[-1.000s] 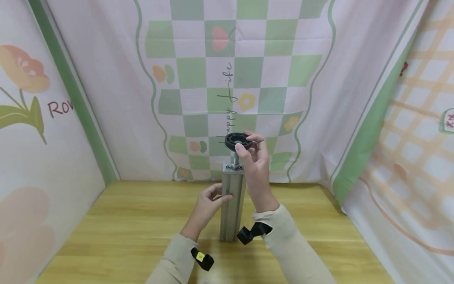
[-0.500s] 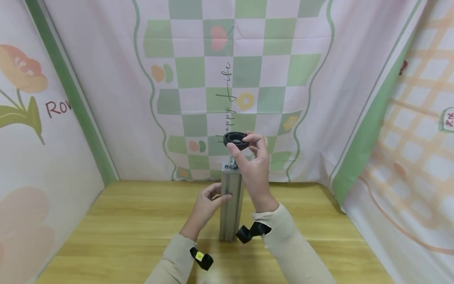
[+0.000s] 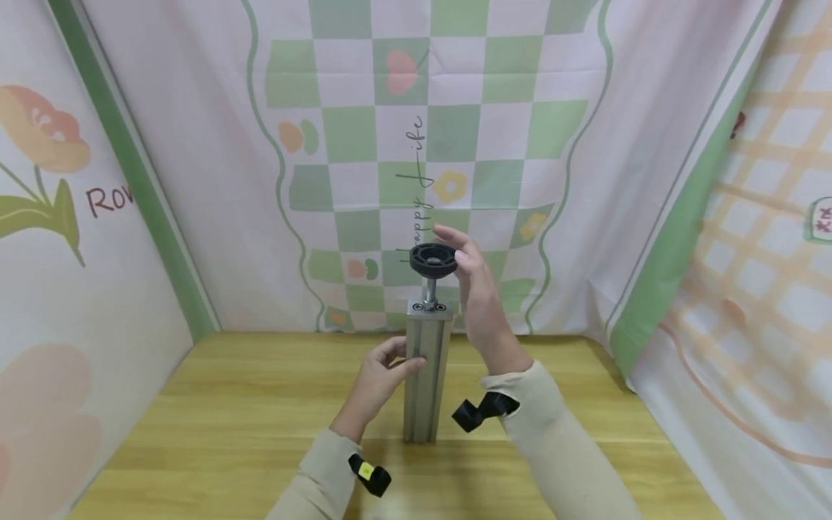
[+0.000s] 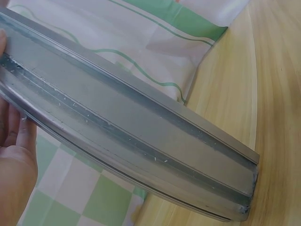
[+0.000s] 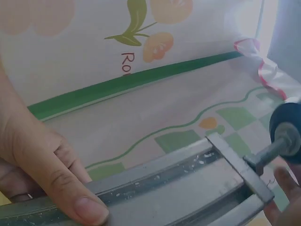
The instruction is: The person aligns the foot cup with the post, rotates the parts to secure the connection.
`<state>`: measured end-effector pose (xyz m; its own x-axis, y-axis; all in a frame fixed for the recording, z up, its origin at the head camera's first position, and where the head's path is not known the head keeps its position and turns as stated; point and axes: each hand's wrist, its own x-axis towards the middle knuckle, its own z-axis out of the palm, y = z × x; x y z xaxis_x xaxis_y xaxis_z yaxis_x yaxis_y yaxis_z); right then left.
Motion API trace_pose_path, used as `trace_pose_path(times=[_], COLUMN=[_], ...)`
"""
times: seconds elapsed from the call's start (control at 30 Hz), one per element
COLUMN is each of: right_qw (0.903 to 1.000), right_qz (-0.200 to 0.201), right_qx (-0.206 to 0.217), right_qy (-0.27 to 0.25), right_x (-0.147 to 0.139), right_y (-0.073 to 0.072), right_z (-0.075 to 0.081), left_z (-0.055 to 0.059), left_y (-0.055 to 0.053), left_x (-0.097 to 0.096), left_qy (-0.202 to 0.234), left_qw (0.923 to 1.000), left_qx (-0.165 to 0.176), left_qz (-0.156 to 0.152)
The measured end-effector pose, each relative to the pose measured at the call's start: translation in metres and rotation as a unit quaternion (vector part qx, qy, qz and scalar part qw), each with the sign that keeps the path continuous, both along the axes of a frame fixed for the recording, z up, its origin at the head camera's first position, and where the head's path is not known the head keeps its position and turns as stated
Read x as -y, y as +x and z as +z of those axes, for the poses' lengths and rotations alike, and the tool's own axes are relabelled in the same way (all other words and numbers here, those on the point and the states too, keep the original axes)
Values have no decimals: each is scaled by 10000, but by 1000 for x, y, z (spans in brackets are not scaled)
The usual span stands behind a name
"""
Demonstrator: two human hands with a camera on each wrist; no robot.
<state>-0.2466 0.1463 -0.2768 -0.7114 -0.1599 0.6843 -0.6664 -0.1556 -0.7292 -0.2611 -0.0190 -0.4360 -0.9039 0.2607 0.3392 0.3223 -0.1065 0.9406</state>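
An aluminium profile (image 3: 421, 404) stands upright on the wooden table, with a metal end plate (image 3: 429, 315) screwed on its top. Out of the plate rises a threaded bolt (image 3: 431, 290) with a nut at its base, carrying a round black levelling foot (image 3: 432, 272). My left hand (image 3: 382, 372) grips the profile about midway up, thumb across the front and fingers behind. My right hand (image 3: 482, 292) is at the foot's right side, fingers extended and the thumb tip at the rim. The left wrist view shows the profile's grooved side (image 4: 141, 127), with small chips in the grooves.
The wooden table (image 3: 260, 404) spreads out around the profile. Printed cloth (image 3: 351, 133) hangs behind it and along both sides. A black wrist camera mount (image 3: 484, 412) sits on the right sleeve, another (image 3: 370, 475) on the left.
My right hand has loosened from across the foot and shifted right, its thumb leaving the foot's front for the right rim. My left hand and the profile stay put.
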Motion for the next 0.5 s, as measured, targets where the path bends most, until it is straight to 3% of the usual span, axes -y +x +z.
trace_pose_path(times=[0.1, 0.2, 0.33, 0.5], right_qw=[9955, 9896, 9866, 9869], right_qz=[917, 1364, 1514, 1415], right_qx=[215, 339, 328, 277], right_qy=[-113, -294, -506, -718], right_x=[-2, -4, -4, -3], right_y=[-8, -14, -18, -19], right_z=[1, -1, -4, -7], left_z=[0, 0, 1, 1], left_y=[0, 0, 0, -1], left_x=[1, 1, 1, 0], left_qy=[-52, -94, -73, -14], left_qw=[10000, 9999, 10000, 10000], left_qx=[-12, -19, -28, -36], left_qz=[32, 41, 35, 44])
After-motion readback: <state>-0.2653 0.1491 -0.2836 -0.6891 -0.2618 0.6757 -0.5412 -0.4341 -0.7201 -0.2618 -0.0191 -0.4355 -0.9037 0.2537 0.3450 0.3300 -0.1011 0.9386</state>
